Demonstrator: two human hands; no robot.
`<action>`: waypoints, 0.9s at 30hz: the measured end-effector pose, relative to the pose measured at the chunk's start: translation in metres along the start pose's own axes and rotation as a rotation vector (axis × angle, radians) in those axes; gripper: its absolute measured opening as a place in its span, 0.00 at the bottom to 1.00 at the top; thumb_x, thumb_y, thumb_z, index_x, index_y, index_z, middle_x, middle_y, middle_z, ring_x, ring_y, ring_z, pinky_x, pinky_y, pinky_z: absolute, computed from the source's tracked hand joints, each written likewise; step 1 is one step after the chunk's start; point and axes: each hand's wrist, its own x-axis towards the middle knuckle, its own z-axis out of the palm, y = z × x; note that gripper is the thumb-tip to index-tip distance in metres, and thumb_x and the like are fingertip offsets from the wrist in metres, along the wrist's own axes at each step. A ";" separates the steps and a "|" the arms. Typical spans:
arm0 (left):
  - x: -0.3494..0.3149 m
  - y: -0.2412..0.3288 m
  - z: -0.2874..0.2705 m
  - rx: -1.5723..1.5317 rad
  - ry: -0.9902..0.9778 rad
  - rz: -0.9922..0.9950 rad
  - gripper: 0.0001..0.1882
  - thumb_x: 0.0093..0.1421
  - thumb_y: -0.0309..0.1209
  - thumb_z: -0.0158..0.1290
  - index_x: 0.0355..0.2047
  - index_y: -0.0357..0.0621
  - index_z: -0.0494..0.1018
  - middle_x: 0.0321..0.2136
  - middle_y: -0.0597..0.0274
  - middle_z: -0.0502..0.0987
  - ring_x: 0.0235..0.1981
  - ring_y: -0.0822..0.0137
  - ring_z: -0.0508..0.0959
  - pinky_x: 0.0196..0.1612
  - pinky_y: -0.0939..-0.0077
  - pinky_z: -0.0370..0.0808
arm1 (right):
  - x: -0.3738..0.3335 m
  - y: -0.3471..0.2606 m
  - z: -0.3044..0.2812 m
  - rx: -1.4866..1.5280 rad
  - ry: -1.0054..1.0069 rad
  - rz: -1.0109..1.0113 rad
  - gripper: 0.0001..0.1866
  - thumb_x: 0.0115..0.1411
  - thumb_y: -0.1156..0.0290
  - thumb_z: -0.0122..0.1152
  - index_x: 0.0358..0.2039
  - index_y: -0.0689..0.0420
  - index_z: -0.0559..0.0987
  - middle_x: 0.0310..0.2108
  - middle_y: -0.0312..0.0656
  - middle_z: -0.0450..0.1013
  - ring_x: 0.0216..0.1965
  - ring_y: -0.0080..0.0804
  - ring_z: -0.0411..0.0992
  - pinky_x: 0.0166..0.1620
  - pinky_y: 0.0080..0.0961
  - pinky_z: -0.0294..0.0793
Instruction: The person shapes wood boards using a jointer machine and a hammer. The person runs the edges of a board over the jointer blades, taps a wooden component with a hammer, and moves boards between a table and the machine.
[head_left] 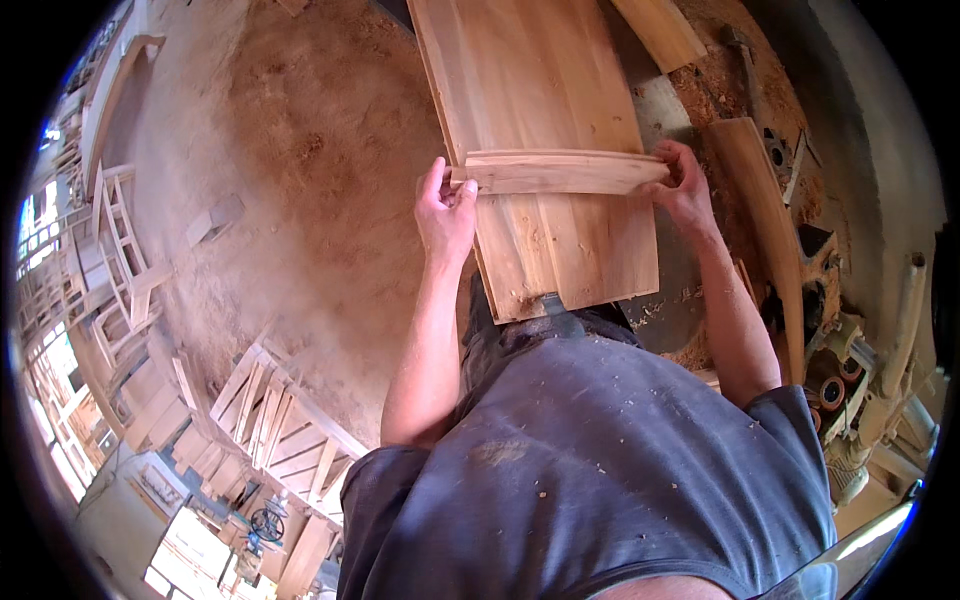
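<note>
A short, slightly curved wooden rail [565, 175] with a moulded edge lies crosswise over a wide wooden panel [545, 90]. My left hand [447, 212] pinches the rail's left end between thumb and fingers, just past the panel's left edge. At the other end, my right hand [684, 188] grips the rail beyond the panel's right side. Whether the rail rests on the panel or hangs slightly above it, I cannot tell. The panel stretches away from my waist, and a dark metal piece [551, 303] sits at its near end.
To the right lie a long curved board [765, 220], a hammer-like tool [743, 60] and machine parts [830, 385] amid shavings. Another board [662, 30] is at the far right. Sawdust covers the floor [310, 170]. Wooden frames [275, 410] stand at the lower left.
</note>
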 end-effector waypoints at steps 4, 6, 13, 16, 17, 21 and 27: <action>-0.005 -0.013 -0.003 0.030 0.073 -0.154 0.30 0.59 0.27 0.63 0.60 0.28 0.70 0.48 0.52 0.78 0.41 0.66 0.80 0.47 0.69 0.79 | 0.010 -0.021 0.006 -0.192 -0.065 0.052 0.28 0.52 0.67 0.73 0.53 0.60 0.78 0.48 0.45 0.77 0.51 0.33 0.76 0.55 0.29 0.75; -0.004 -0.009 -0.003 0.103 0.074 -0.206 0.29 0.58 0.27 0.64 0.57 0.27 0.72 0.44 0.53 0.80 0.40 0.65 0.81 0.47 0.69 0.79 | 0.016 -0.014 0.011 -0.337 0.062 -0.080 0.28 0.53 0.65 0.73 0.54 0.60 0.78 0.48 0.46 0.78 0.50 0.34 0.76 0.54 0.29 0.75; -0.007 0.009 0.003 0.177 0.060 -0.007 0.23 0.59 0.24 0.61 0.55 0.28 0.74 0.46 0.48 0.81 0.44 0.58 0.81 0.49 0.66 0.78 | 0.009 -0.009 0.015 -0.277 0.135 0.099 0.28 0.55 0.65 0.72 0.55 0.61 0.77 0.45 0.47 0.79 0.47 0.35 0.78 0.52 0.31 0.76; -0.007 0.008 0.006 0.161 0.064 -0.075 0.23 0.60 0.23 0.60 0.55 0.29 0.74 0.47 0.48 0.80 0.45 0.58 0.81 0.52 0.65 0.77 | 0.004 -0.015 0.020 -0.167 0.180 0.212 0.28 0.55 0.68 0.72 0.56 0.61 0.76 0.45 0.46 0.79 0.47 0.32 0.77 0.51 0.30 0.76; -0.007 0.009 0.008 0.116 0.078 -0.117 0.23 0.60 0.23 0.61 0.56 0.29 0.74 0.48 0.48 0.80 0.46 0.58 0.81 0.52 0.65 0.76 | 0.004 -0.019 0.023 -0.160 0.191 0.232 0.30 0.55 0.70 0.72 0.58 0.61 0.75 0.44 0.46 0.79 0.46 0.31 0.77 0.50 0.28 0.77; -0.004 0.013 0.008 0.091 0.113 -0.171 0.26 0.58 0.25 0.64 0.57 0.28 0.73 0.48 0.49 0.80 0.46 0.60 0.81 0.52 0.65 0.76 | 0.004 -0.023 0.029 -0.198 0.212 0.250 0.32 0.54 0.70 0.73 0.60 0.60 0.74 0.46 0.47 0.79 0.45 0.30 0.78 0.49 0.28 0.77; -0.005 0.010 0.009 0.090 0.126 -0.144 0.33 0.59 0.23 0.65 0.63 0.26 0.66 0.47 0.52 0.82 0.44 0.69 0.80 0.50 0.75 0.78 | 0.007 -0.033 0.032 -0.158 0.221 0.333 0.36 0.53 0.71 0.73 0.63 0.59 0.71 0.48 0.50 0.79 0.48 0.32 0.77 0.52 0.30 0.77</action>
